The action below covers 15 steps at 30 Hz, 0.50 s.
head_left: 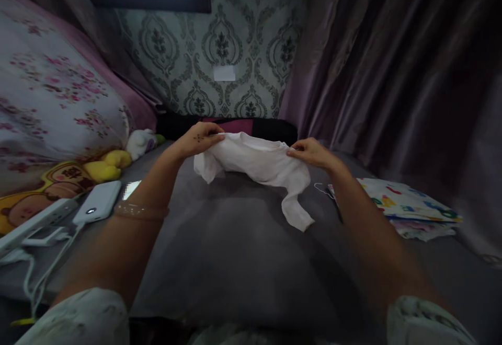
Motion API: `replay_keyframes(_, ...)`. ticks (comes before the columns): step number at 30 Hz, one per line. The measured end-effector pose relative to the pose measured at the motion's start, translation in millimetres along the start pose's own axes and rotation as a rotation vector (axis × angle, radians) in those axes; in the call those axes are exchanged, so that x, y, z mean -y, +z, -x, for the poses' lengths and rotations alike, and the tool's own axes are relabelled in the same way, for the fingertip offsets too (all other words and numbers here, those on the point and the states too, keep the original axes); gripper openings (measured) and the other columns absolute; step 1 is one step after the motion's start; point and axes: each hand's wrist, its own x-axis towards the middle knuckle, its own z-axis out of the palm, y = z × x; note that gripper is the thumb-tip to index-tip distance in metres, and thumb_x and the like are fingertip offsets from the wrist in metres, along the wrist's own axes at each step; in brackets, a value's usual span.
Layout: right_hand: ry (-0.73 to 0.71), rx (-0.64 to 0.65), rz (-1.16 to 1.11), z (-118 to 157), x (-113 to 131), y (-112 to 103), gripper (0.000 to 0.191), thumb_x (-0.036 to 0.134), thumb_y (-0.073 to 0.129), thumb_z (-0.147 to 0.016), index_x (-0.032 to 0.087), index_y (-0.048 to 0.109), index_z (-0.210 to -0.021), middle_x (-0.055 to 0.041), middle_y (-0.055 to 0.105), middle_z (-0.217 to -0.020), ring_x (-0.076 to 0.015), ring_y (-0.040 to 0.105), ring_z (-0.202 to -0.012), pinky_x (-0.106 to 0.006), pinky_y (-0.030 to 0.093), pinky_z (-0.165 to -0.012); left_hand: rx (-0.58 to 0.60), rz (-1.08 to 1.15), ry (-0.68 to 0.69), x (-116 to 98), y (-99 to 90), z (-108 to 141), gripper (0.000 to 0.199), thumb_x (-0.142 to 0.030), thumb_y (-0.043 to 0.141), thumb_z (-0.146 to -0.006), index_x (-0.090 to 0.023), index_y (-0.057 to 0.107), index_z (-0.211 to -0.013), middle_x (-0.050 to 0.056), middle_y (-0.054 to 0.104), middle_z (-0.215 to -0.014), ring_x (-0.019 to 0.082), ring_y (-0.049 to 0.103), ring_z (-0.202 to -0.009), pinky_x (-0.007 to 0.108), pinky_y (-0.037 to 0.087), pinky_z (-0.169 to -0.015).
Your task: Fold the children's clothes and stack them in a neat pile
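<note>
A small white long-sleeved shirt point(254, 159) is stretched between my two hands above a grey sheet point(235, 261). My left hand point(202, 138) pinches it at one shoulder, beside the neckline. At the opposite shoulder, my right hand point(311, 154) grips the fabric between thumb and fingers. The neckline faces up, toward the wall. One sleeve dangles below my right hand, its cuff low over the sheet; the other hangs in folds under my left hand.
At right lie folded clothes point(408, 201) with a colourful print, near a white hanger end point(323, 191). A power bank point(98, 201), a power strip point(39, 225) with cables, and yellow plush toys point(105, 167) sit at left. Curtains point(372, 73) hang on the right.
</note>
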Motion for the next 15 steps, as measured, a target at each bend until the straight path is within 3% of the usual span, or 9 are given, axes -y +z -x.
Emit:
replay_keyframes(3, -0.09, -0.048, 0.13, -1.9, 20.5, -23.8, 0.032, 0.044, 0.057, -0.081, 0.017, 0.074, -0.082, -0.0031, 0.067, -0.075, -0.0181, 0.058, -0.072, -0.027, 0.04, -0.061, -0.054, -0.026, -0.027, -2.3, -14.4, 0.2, 0.033, -0.049, 0.061, -0.076, -0.017, 0.069, -0.079, 0.002, 0.062, -0.066, 0.016, 0.056, -0.065, 0.025, 0.041, -0.057)
replay_keyframes(6, -0.204, -0.21, 0.266, -5.8, 36.0, -41.1, 0.026, 0.036, 0.053, -0.086, 0.019, 0.073, -0.086, -0.0059, 0.068, -0.096, -0.0208, 0.06, -0.087, -0.031, 0.043, -0.073, -0.219, -0.05, -0.044, -5.2, -24.9, -2.6, 0.034, -0.05, 0.062, -0.075, -0.017, 0.069, -0.077, 0.002, 0.06, -0.064, 0.016, 0.055, -0.064, 0.026, 0.042, -0.058)
replay_keyframes(9, -0.254, -0.384, 0.419, -9.7, 44.9, -48.2, 0.026, 0.032, 0.048, -0.091, 0.021, 0.071, -0.093, -0.009, 0.064, -0.116, -0.0241, 0.056, -0.103, -0.036, 0.042, -0.083, -0.388, -0.116, 0.013, -10.3, -33.5, -9.1, 0.032, -0.048, 0.062, -0.076, -0.017, 0.069, -0.078, 0.004, 0.063, -0.076, 0.018, 0.057, -0.072, 0.029, 0.045, -0.066)
replay_keyframes(11, -0.253, -0.411, 0.533, -12.0, 48.5, -49.5, 0.028, 0.031, 0.045, -0.094, 0.02, 0.071, -0.095, -0.0104, 0.063, -0.118, -0.0258, 0.054, -0.105, -0.04, 0.04, -0.085, -0.391, -0.179, 0.055, -12.7, -38.3, -15.1, 0.03, -0.047, 0.062, -0.076, -0.018, 0.069, -0.077, 0.004, 0.063, -0.081, 0.019, 0.057, -0.077, 0.031, 0.046, -0.071)
replay_keyframes(14, -0.266, -0.373, 0.646, -15.9, 52.5, -51.6, 0.028, 0.028, 0.044, -0.095, 0.02, 0.071, -0.092, -0.0101, 0.065, -0.114, -0.026, 0.055, -0.102, -0.041, 0.038, -0.087, -0.267, -0.251, 0.081, -13.9, -43.2, -24.9, 0.027, -0.047, 0.064, -0.075, -0.019, 0.068, -0.074, 0.004, 0.062, -0.08, 0.02, 0.057, -0.081, 0.033, 0.046, -0.076)
replay_keyframes(15, -0.275, -0.394, 0.663, -17.5, 53.6, -52.8, 0.028, 0.028, 0.044, -0.095, 0.02, 0.071, -0.093, -0.0097, 0.065, -0.113, -0.0259, 0.055, -0.103, -0.042, 0.037, -0.088, -0.276, -0.259, 0.089, -14.4, -43.8, -28.2, 0.026, -0.046, 0.065, -0.076, -0.02, 0.068, -0.074, 0.004, 0.062, -0.082, 0.021, 0.057, -0.084, 0.034, 0.046, -0.079)
